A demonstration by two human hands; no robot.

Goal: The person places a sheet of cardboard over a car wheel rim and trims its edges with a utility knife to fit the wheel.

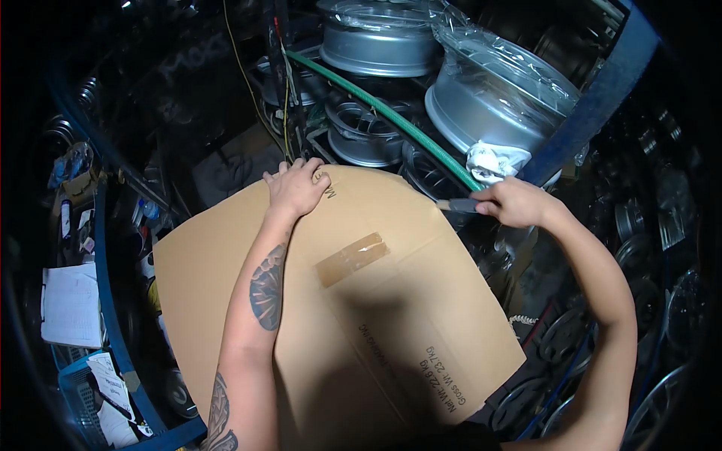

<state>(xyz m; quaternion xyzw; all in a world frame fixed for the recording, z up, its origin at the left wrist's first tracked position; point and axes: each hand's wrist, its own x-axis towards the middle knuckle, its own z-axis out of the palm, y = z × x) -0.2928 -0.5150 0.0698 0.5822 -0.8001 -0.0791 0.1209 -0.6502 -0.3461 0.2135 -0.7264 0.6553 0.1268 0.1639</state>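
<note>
A large sheet of brown cardboard point(218, 248) lies in front of me, printed with weight markings and bearing a strip of brown tape point(351, 259). My left hand point(297, 188) rests on its far edge with the fingers spread. On the right, my right hand point(515, 203) is closed around the grey handle of a knife point(460, 205). The knife's blade points left and meets the cardboard at its far right edge. What supports the cardboard is hidden beneath it.
Silver wheel rims point(489, 105), some wrapped in clear plastic, stand beyond the cardboard. A green hose point(376, 105) crosses in front of them near a crumpled white cloth point(496, 160). Papers point(71, 307) and a blue basket point(79, 395) are at left. A blue post point(602, 83) slants at upper right.
</note>
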